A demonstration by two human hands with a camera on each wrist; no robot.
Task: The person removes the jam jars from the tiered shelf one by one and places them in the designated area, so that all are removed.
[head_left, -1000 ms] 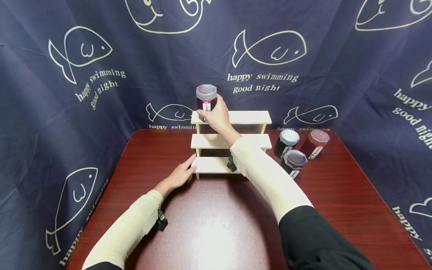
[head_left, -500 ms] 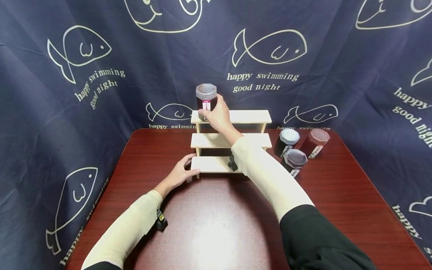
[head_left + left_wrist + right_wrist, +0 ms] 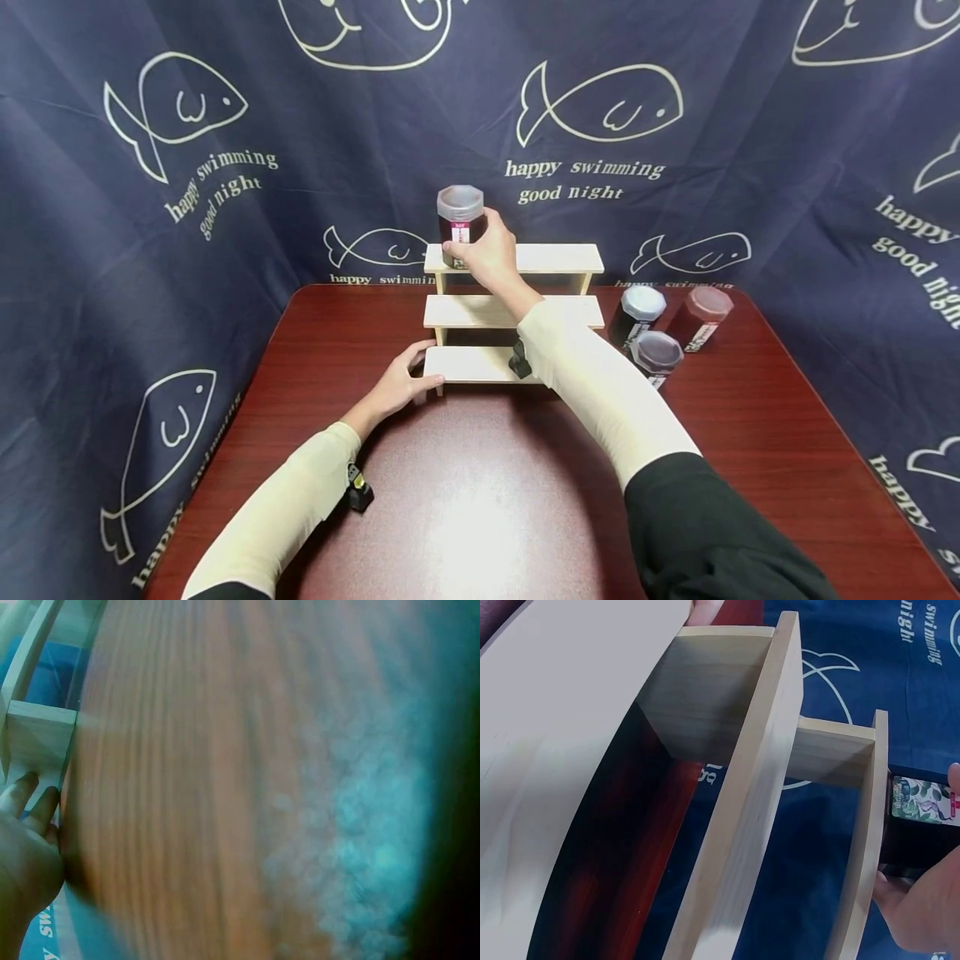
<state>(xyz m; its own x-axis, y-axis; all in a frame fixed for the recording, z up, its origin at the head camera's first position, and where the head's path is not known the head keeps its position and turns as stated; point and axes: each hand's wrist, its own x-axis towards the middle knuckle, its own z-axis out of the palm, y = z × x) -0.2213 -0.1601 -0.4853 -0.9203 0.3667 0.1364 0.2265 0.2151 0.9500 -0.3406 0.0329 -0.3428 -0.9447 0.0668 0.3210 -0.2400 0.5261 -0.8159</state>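
Note:
A three-step pale wooden display shelf (image 3: 480, 311) stands toward the back of the table. My right hand (image 3: 492, 252) grips a dark jar (image 3: 461, 204) with a translucent octagonal lid and a pink-and-white label. This jar is upright at the left end of the top step, and in the right wrist view its base meets the board. At the shelf's lower left end, my left hand (image 3: 396, 387) holds the bottom step, thumb at the front edge and fingers farther back. The left wrist view shows fingertips (image 3: 46, 802) against the side support.
Three more jars stand on the dark red table (image 3: 757, 467), right of the shelf: one with a pale lid (image 3: 642, 303), a reddish one (image 3: 699, 321) and a grey-lidded one (image 3: 657, 354). A blue fish-print curtain (image 3: 420, 125) hangs behind and at both sides.
My left hand's thumb and fingers have spread around the lower left end of the shelf, having lain closer together along its side. The right hand and its jar have hardly moved.

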